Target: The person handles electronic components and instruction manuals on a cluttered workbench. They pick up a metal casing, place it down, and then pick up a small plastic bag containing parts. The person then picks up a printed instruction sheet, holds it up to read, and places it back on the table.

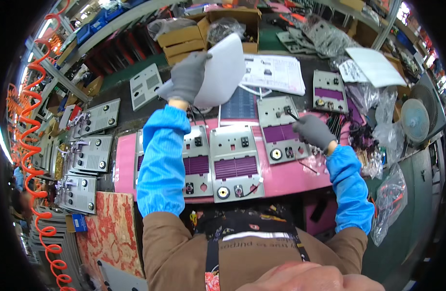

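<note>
In the head view, the left hand (pixel 191 80), in a grey glove, is clamped on a pale sheet (pixel 230 68), lifted above the counter (pixel 125 122). The gloved right hand (pixel 315 132) has its fingers closed on a slim dark piece (pixel 292 116), which sits over the upper part of a grey panel (pixel 283 128) with a purple opening. That panel lies at the right of the pink mat (pixel 305 182), beside another grey panel (pixel 236 162) and near some printed pages (pixel 281 72).

Along the back of the counter stands an open carton (pixel 252 47); crumpled clear plastic (pixel 226 30) fills much of it, and what lies beneath is hidden. Just left of it is a second cardboard box (pixel 183 42) with its flaps out, clear plastic lying at its top; its inside cannot be made out. Blue bins (pixel 91 30) sit on the shelf at upper left, their contents too small to tell. A small blue box (pixel 79 222) is near the red mottled board (pixel 109 233). At the right, a clear bag (pixel 390 206) hangs low, with something orange-red showing through it.
</note>
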